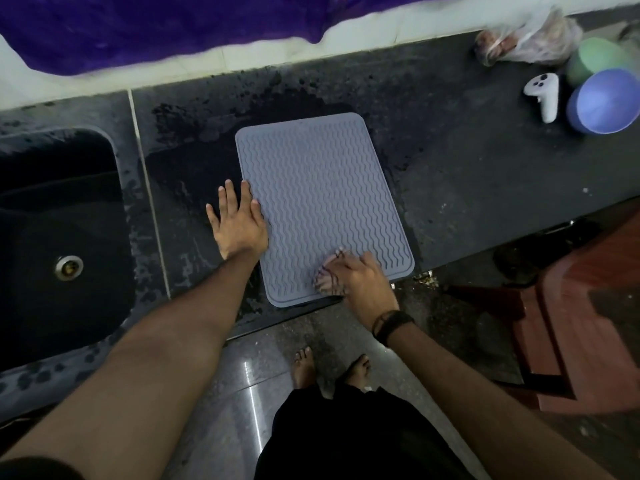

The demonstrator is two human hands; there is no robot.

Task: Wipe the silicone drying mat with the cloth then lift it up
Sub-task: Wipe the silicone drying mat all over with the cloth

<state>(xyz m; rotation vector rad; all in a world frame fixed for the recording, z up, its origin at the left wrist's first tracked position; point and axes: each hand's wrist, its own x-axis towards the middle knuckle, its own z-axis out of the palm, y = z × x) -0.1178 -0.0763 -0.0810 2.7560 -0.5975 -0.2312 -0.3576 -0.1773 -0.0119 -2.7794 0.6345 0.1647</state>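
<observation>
A grey-blue silicone drying mat (322, 199) with wavy ridges lies flat on the dark wet counter (467, 174). My left hand (239, 223) lies flat with straight fingers across the mat's left edge, partly on the counter. My right hand (360, 275) grips a small bunched pale cloth (329, 275) and holds it down on the mat's near right part. Most of the cloth is hidden under the fingers.
A black sink (59, 237) with a metal drain is sunk into the counter at the left. At the far right stand a white controller (543, 95), a blue cup (602, 102), a green cup (595, 57) and a plastic bag (526, 39). A red-brown stool (581, 327) stands on the floor.
</observation>
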